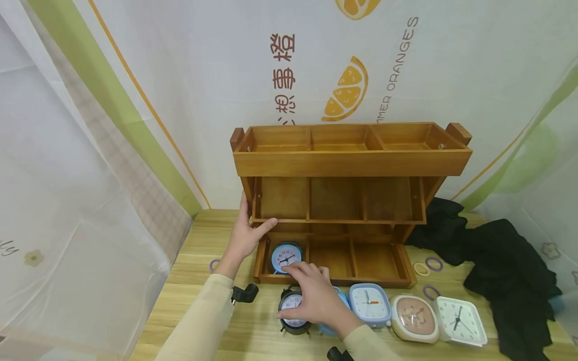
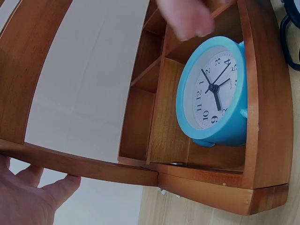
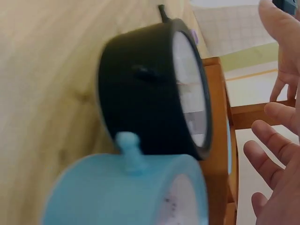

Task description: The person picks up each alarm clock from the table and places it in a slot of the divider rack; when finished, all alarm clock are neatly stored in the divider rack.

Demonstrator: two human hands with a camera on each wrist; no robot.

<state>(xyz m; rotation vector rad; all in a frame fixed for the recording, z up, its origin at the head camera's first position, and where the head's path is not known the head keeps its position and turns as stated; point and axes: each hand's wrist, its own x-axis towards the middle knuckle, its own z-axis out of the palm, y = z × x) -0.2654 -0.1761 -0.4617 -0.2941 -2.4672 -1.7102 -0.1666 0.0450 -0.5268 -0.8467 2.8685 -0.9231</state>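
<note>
A three-tier wooden organizer (image 1: 352,164) stands at the back of the table. My left hand (image 1: 243,239) rests against its left side, fingers along the side piece and thumb near the middle tier's edge. In the bottom tier's left compartment leans a round blue alarm clock (image 2: 213,91). My right hand (image 1: 314,296) hovers just in front of that tier, over a black round alarm clock (image 1: 294,321); its fingers are spread apart and hold nothing in the right wrist view. Beside the black clock stands another blue alarm clock (image 3: 117,187), partly hidden by my right hand in the head view.
Rightward along the row are a light blue square clock (image 1: 370,305), a beige clock with a brown face (image 1: 414,318) and a white square clock (image 1: 461,321). Purple and yellow rings (image 1: 421,269) lie near black cloth (image 1: 501,271). A printed curtain (image 1: 180,75) hangs behind.
</note>
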